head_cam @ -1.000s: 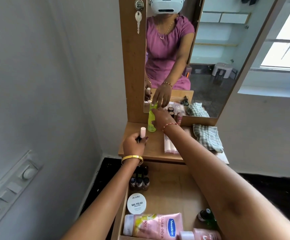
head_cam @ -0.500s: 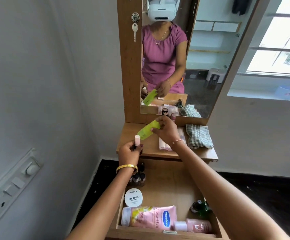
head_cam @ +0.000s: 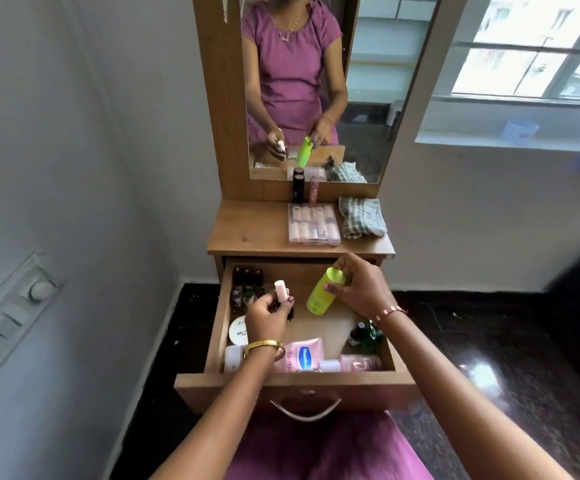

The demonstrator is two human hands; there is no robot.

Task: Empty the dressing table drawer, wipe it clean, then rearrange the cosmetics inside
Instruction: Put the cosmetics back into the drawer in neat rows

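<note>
gripping green bottle [head_cam: 323, 292] in right fingers [head_cam: 342, 268], over drawer [head_cam: 316, 379]

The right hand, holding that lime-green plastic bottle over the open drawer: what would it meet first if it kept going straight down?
Probably the bare wooden drawer floor. The right hand holds the lime-green plastic bottle above an open patch, though depth is unclear; the dark green bottles sit off to its right.

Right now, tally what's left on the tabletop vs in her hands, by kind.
Tabletop:
Clear case of pink items: 1
Checked cloth: 1
Dark tube: 1
Pink tube: 1
In hands:
Green bottle, right hand: 1
Pink-capped bottle, left hand: 1
Total: 6
</note>
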